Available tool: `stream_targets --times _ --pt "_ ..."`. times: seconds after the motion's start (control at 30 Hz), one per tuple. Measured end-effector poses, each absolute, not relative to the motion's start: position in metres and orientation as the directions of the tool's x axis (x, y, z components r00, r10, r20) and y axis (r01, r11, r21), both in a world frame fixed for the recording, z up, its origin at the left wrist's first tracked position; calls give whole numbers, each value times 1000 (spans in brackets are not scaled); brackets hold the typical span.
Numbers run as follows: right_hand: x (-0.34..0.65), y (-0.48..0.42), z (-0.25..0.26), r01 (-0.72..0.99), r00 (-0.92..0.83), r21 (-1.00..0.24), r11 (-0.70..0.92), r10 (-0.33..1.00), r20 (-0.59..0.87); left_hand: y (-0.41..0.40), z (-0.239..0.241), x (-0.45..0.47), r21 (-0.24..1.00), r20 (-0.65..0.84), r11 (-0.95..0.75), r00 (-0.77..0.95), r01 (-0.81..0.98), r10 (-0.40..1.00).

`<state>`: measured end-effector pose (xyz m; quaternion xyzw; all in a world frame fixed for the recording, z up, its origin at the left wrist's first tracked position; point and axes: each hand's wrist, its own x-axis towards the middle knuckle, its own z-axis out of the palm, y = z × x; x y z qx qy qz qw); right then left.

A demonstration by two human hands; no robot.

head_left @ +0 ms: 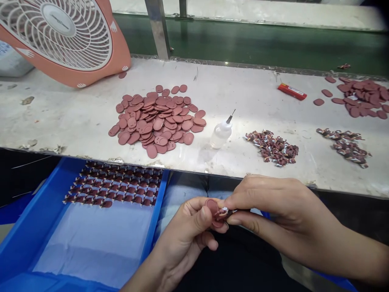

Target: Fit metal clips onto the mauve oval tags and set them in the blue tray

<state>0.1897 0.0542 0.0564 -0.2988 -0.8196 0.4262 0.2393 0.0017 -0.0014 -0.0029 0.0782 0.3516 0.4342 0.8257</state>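
Observation:
My left hand (194, 227) pinches a reddish-brown oval disc (212, 206) between thumb and fingers, low in front of the bench. Against that disc, my right hand (267, 202) grips a small dark brown and white figurine (224, 211) with thumb and forefinger. The two pieces touch; the fingers partly cover them, so their exact fit is hidden. On the bench beyond lie a big heap of similar oval discs (158, 121) and a pile of small figurines (272, 148). Between these stands a clear squeeze bottle with a needle tip (221, 134), slightly tilted in view.
A blue tray (164, 194) at lower left holds rows of joined pieces (118, 182) on pale lining. An orange fan (69, 77) stands at upper left. Rightward lie a red packet (291, 91), more discs (364, 95) and figurines (349, 148). A metal post (158, 30) rises behind.

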Motion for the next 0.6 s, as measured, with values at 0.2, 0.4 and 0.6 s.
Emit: stream_targets --times 0.2,0.4,0.6 --pt "189 56 57 294 -730 -835 466 673 118 -3 -1 1 431 -517 607 369 -667 772" --pt "189 57 58 314 -758 -781 541 638 137 -3 -1 0 436 -514 597 359 -673 779" --pt "188 56 62 329 -772 -748 577 621 139 -3 0 0 453 -498 577 344 -680 796"
